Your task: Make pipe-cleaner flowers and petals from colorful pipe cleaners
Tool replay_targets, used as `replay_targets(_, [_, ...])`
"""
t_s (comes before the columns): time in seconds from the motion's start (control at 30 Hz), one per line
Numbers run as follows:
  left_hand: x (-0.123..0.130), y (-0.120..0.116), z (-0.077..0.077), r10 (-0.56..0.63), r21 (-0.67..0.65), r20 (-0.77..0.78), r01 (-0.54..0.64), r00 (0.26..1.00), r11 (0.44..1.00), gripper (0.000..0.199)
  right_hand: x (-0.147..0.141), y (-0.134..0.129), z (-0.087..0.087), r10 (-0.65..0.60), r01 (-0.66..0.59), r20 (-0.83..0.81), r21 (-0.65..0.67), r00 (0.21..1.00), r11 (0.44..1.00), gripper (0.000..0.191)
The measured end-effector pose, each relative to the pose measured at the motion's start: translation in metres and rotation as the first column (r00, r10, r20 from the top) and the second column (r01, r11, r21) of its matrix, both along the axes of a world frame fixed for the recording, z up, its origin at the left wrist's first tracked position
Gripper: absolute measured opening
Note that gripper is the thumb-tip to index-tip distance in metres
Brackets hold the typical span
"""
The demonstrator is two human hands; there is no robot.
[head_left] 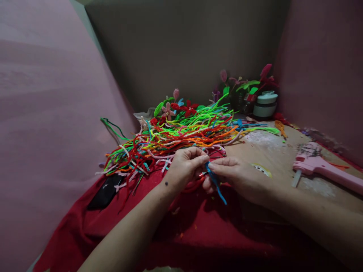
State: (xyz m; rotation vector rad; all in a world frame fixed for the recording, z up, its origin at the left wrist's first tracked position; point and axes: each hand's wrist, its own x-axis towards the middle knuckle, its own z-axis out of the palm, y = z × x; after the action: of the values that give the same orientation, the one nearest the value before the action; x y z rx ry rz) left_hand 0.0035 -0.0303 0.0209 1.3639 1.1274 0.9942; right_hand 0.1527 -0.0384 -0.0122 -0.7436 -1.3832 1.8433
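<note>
A blue pipe cleaner (217, 186) is pinched between my two hands, its free end hanging down toward the red cloth. My left hand (189, 163) grips it near the top with thumb and forefinger. Close beside it, my right hand (233, 174) holds the same pipe cleaner from the right, fingers closed. The exact contact is partly hidden by the fingertips. Just beyond my hands lies a big heap of pipe cleaners (181, 138) in green, red, orange, pink and white.
A pink glue gun (317, 165) rests on the brown board (279, 151) at the right. The black phone (105, 192) lies left on the red cloth (195, 230). Behind the heap stand pipe-cleaner flowers (189, 108) and a pale lidded jar (265, 104). Pink walls flank both sides.
</note>
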Motion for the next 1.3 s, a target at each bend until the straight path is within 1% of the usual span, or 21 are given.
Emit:
replay_targets(0.07, [0.0, -0.001, 0.001, -0.017, -0.029, 0.009, 0.017, 1.0, 0.999, 0.021, 0.001, 0.002, -0.001, 0.013, -0.013, -0.011, -0.025, 1.0, 1.0, 0.03])
replay_targets(0.13, [0.0, -0.001, 0.001, -0.039, -0.046, 0.019, 0.04, 0.999, 0.998, 0.02, 0.002, 0.004, -0.003, 0.022, -0.023, -0.026, -0.074, 0.999, 0.997, 0.026])
replay_targets(0.2, [0.001, -0.002, 0.0, -0.068, -0.037, 0.019, 0.069, 0.997, 0.997, 0.018, 0.003, 0.004, -0.004, 0.006, -0.009, -0.028, -0.092, 1.0, 0.996, 0.022])
replay_targets(0.3, [0.002, -0.001, -0.001, -0.09, -0.019, 0.002, 0.09, 0.996, 0.996, 0.017, 0.002, 0.004, -0.005, -0.02, 0.02, 0.0, -0.094, 1.0, 0.995, 0.023])
replay_targets(0.4, [0.003, -0.001, -0.001, -0.071, 0.007, -0.014, 0.072, 0.997, 0.997, 0.019, 0.001, 0.006, -0.006, -0.027, 0.028, 0.013, -0.108, 1.0, 0.994, 0.019])
replay_targets(0.5, [0.002, 0.001, -0.003, -0.032, 0.041, 0.022, 0.031, 0.999, 0.999, 0.023, 0.0, 0.011, -0.006, -0.019, 0.012, -0.084, -0.082, 0.996, 0.997, 0.014])
replay_targets(0.53, [0.001, 0.002, -0.004, -0.038, 0.029, 0.032, 0.037, 0.999, 0.999, 0.024, 0.0, 0.012, -0.006, -0.018, 0.008, -0.129, -0.071, 0.991, 0.997, 0.014])
replay_targets(0.6, [0.0, 0.003, -0.008, -0.098, -0.048, 0.046, 0.1, 0.994, 0.994, 0.026, 0.001, 0.016, -0.006, -0.059, 0.048, -0.186, -0.058, 0.981, 0.997, 0.016])
replay_targets(0.67, [-0.001, 0.004, -0.013, -0.168, -0.144, 0.083, 0.179, 0.982, 0.973, 0.027, 0.001, 0.018, -0.006, -0.141, 0.131, -0.187, -0.061, 0.972, 0.989, 0.018])
replay_targets(0.73, [0.0, 0.004, -0.018, -0.195, -0.2, 0.138, 0.22, 0.971, 0.955, 0.026, 0.002, 0.019, -0.008, -0.194, 0.184, -0.19, -0.069, 0.962, 0.981, 0.018])
replay_targets(0.83, [0.003, 0.005, -0.021, -0.192, -0.202, 0.172, 0.225, 0.966, 0.953, 0.023, 0.001, 0.021, -0.014, -0.172, 0.15, -0.237, -0.106, 0.956, 0.983, 0.019])
replay_targets(0.9, [0.006, 0.004, -0.021, -0.173, -0.19, 0.146, 0.199, 0.974, 0.961, 0.02, -0.001, 0.021, -0.018, -0.134, 0.1, -0.267, -0.135, 0.954, 0.986, 0.02])
replay_targets(0.97, [0.008, 0.003, -0.021, -0.146, -0.175, 0.118, 0.166, 0.982, 0.971, 0.018, -0.002, 0.021, -0.019, -0.123, 0.082, -0.294, -0.15, 0.948, 0.985, 0.022])
replay_targets(1.03, [0.009, 0.003, -0.022, -0.133, -0.162, 0.107, 0.149, 0.985, 0.975, 0.017, -0.002, 0.02, -0.018, -0.129, 0.085, -0.309, -0.153, 0.942, 0.985, 0.024])
replay_targets(1.13, [0.009, 0.004, -0.024, -0.125, -0.165, 0.132, 0.146, 0.983, 0.975, 0.016, -0.001, 0.016, -0.013, -0.13, 0.085, -0.295, -0.159, 0.947, 0.984, 0.022])
replay_targets(1.3, [0.008, 0.005, -0.022, -0.169, -0.229, 0.23, 0.222, 0.958, 0.948, 0.013, -0.002, 0.01, -0.006, -0.115, 0.071, -0.291, -0.157, 0.95, 0.985, 0.015])
